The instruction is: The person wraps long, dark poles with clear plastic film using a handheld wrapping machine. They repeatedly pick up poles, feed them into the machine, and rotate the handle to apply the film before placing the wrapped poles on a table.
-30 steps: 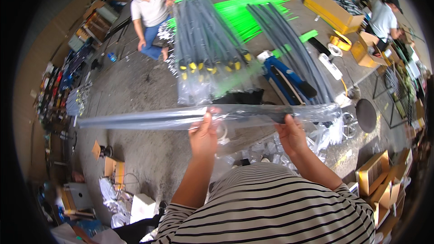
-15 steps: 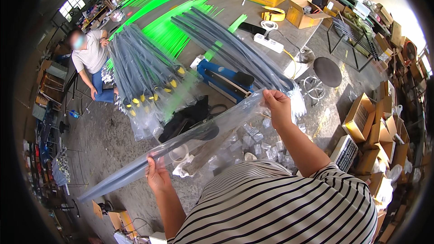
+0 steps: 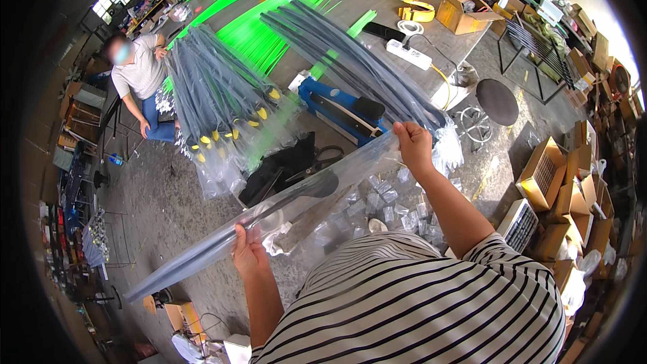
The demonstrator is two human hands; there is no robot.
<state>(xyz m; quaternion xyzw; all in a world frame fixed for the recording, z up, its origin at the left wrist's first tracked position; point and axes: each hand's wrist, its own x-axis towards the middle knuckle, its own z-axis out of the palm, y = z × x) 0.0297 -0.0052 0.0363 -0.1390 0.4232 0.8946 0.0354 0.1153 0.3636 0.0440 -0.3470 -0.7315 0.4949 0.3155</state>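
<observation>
A long clear plastic bag (image 3: pixel 357 160) stretches slantwise across my front, from upper right down to lower left. My right hand (image 3: pixel 415 149) pinches its upper end between thumb and fingers. My left hand (image 3: pixel 251 253) grips its lower edge nearer the middle. Inside its lower left part shows a long dark grey shape, seen only through the film. Just beyond the bag, a blue hand impulse sealer (image 3: pixel 333 109) with a black handle lies on the table. A black cloth (image 3: pixel 286 162) and dark-handled scissors (image 3: pixel 329 155) lie near the bag's middle.
Bagged dark bundles with yellow tips (image 3: pixel 209 87) lie at left, more grey bagged lengths (image 3: pixel 357 61) at right. Bright green rods (image 3: pixel 269 27) lie behind. A power strip (image 3: pixel 409 54) sits near the table edge. A round stool (image 3: pixel 497 102) and cardboard boxes (image 3: pixel 539 175) stand right. A seated person (image 3: pixel 140 71) is at left.
My left hand has shifted slightly right and up along with the bag. My right hand keeps its pinch. The whole view has moved a little.
</observation>
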